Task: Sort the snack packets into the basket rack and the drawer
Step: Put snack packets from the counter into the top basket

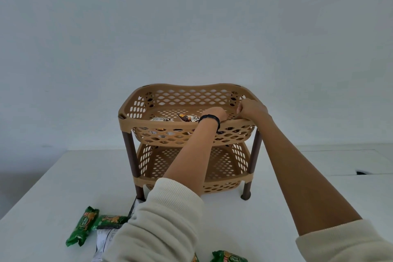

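Head view — both hands, left hand and right hand, are reaching close together into the top basket at 12 o'clock, seemingly arranging packets — grip unclear.

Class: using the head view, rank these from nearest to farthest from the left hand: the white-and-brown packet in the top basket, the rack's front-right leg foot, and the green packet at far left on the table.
From the left hand:
1. White-and-brown packet, in the top basket beside the hand.
2. Front-right leg foot, below on the table.
3. Green packet, far left, closest to the camera.
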Demonstrator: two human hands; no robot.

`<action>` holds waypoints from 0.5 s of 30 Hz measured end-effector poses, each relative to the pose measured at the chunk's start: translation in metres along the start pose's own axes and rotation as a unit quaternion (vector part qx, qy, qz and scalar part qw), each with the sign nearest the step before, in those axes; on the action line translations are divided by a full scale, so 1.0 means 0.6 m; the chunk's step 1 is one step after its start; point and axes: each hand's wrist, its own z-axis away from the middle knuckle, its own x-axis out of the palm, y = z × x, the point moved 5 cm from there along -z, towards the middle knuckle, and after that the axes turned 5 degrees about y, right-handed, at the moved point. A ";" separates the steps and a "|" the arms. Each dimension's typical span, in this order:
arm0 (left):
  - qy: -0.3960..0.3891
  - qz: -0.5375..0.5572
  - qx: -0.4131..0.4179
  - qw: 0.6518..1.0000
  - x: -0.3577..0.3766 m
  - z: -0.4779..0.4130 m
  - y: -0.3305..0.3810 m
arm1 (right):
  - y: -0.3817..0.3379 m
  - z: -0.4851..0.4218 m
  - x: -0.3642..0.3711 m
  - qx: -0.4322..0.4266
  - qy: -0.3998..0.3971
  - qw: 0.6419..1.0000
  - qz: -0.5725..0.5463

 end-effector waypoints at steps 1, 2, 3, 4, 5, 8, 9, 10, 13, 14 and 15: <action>0.001 -0.003 0.004 1.000 -0.001 0.000 0.001 | 0.000 0.000 0.000 -0.002 -0.003 1.000 -0.003; 0.004 -0.006 0.007 1.000 -0.002 0.001 0.002 | -0.001 0.002 0.000 -0.004 -0.002 1.000 -0.004; 0.013 -0.010 0.009 1.000 -0.003 0.003 0.002 | -0.002 0.003 0.000 -0.005 0.002 1.000 -0.006; 0.027 -0.013 0.011 0.999 -0.005 0.004 0.004 | -0.003 0.004 0.000 -0.006 0.009 1.000 -0.006; 0.049 -0.016 0.014 0.999 -0.008 0.006 0.005 | -0.003 0.004 0.000 -0.007 0.017 1.000 -0.005; 0.152 -0.027 0.036 0.987 -0.025 0.019 0.010 | 0.002 0.001 -0.001 0.002 0.050 0.998 -0.029; 0.189 -0.027 0.049 0.980 -0.031 0.026 0.013 | 0.003 0.002 -0.002 0.004 0.068 0.996 -0.049; 0.226 -0.026 0.063 0.972 -0.035 0.033 0.016 | 0.004 0.004 -0.004 0.004 0.091 0.993 -0.075; 0.324 -0.013 0.110 0.939 -0.047 0.059 0.023 | 0.011 0.022 -0.016 0.002 0.194 0.961 -0.195; 0.346 -0.004 0.125 0.930 -0.048 0.070 0.024 | 0.014 0.031 -0.020 0.001 0.230 0.944 -0.236; 0.361 0.005 0.139 0.922 -0.049 0.081 0.024 | 0.017 0.040 -0.023 -0.002 0.258 0.928 -0.269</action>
